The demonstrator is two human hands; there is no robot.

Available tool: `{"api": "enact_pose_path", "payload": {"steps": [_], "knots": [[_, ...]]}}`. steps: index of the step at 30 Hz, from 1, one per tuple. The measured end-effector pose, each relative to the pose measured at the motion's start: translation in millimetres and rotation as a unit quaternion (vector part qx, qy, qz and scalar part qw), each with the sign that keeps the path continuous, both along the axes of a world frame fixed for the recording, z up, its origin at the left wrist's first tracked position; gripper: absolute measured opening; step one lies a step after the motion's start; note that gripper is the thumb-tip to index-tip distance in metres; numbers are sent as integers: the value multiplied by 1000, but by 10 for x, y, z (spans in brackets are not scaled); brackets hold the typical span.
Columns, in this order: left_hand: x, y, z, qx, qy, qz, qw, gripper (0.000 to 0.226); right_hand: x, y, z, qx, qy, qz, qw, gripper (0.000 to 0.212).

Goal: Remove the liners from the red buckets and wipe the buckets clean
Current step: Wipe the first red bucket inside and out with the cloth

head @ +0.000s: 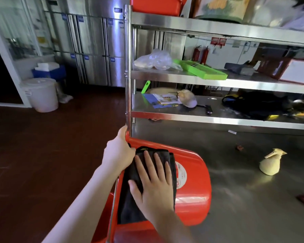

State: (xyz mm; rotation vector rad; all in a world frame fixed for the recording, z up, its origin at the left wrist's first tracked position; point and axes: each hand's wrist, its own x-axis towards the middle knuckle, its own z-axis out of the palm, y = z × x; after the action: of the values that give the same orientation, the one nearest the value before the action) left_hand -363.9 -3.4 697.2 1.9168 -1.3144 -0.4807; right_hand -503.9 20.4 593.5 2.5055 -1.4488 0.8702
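Steel shelving [218, 28] fills the upper right, standing on the steel worktop [244, 199] that spreads out in front of us. To the left lies the dark red floor [51, 146], with a white lidded bucket [42, 93] by the far wall; its lid is on, so its contents are hidden.

On the worktop's left edge the red bucket [191, 190] lies on its side, base pointing right and mouth turned left and towards us. We cannot see what is inside it from here. Its wire handle [112, 207] hangs down at the rim, out past the table edge. An upper red bucket [156, 6] sits on the top shelf, only its lower part in view.

A black cloth [130, 199] is draped over the red bucket's upturned wall. Our right hand [153, 183] lies flat on it, fingers straight and spread, pressing it against the plastic. Our left hand [119, 153] curls round the bucket's rim at its top corner, just beside the shelving's corner post.

On the middle shelf a green tray [204, 71] juts past the front lip, beside a crumpled clear plastic bag [154, 60]. Right of the red bucket the worktop runs bare as far as a small pale pouch [269, 165], well apart from the bucket.
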Motion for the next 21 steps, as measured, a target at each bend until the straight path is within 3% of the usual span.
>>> {"api": "enact_pose_path", "payload": {"steps": [3,6,11,13,16,18,21], "knots": [[-10,134,-82,-21,17,-27,999,91,-302,-154,-34,5,1,-19,1000,65],[-44,342,-203,-70,21,-40,997,100,-659,-447,55,44,-49,-144,987,65],[-211,710,-582,-125,54,-79,987,112,-1014,-970,273,247,-52,-277,927,58],[-226,717,-673,-136,54,-71,987,113,-740,-946,305,195,-12,-245,950,56],[-129,612,-666,-145,36,-68,986,114,-80,-654,352,88,26,-73,993,58],[-36,564,-624,-138,37,-69,987,111,158,-534,368,60,37,3,998,57],[17,568,-620,-126,25,-77,989,110,-42,-610,361,61,48,4,997,58]]}}
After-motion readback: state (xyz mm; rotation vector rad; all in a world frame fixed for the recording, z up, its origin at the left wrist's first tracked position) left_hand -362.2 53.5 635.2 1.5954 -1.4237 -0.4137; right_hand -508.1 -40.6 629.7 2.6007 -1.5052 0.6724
